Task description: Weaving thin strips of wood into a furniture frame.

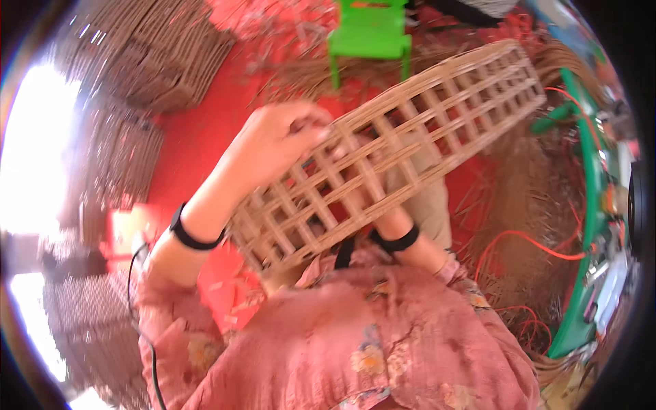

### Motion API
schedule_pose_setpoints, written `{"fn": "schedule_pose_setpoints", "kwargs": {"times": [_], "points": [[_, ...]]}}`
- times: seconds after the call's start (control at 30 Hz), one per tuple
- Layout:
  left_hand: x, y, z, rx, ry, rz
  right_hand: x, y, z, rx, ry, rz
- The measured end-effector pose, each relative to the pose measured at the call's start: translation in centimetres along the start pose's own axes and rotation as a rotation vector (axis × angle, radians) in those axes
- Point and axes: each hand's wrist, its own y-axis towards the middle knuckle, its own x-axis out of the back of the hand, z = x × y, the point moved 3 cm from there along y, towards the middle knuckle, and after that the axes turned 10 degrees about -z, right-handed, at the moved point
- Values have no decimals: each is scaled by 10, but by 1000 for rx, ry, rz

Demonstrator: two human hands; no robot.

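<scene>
A long, light-brown wicker lattice [417, 147] with square openings lies slanted in front of my body. Its far end rises to the upper right. My left hand [283, 140] is at its upper edge, fingers bent and pinched together against the strips near the middle. Behind the lattice is my right hand [371, 179], glimpsed only through the gaps, so its fingers are mostly hidden. Whether the piece is a flat panel or a shallow basket is hard to tell. Both wrists wear black bands, and motion blurs the picture.
Brown woven pieces [147, 51] are stacked at the left. A small green chair [369, 34] stands beyond the lattice on a red floor covering [184, 137] strewn with loose strips. Along the right runs a green-edged table [589, 225] with tools and an orange hose [526, 236].
</scene>
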Motion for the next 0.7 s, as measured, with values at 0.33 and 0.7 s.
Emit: {"fn": "schedule_pose_setpoints", "kwargs": {"times": [0.33,0.7], "points": [[15,13,-5,-208,167,148,31,-1,-37,69,-236,88],[37,114,34,-134,-224,227,60,-21,17,212,-610,13]]}}
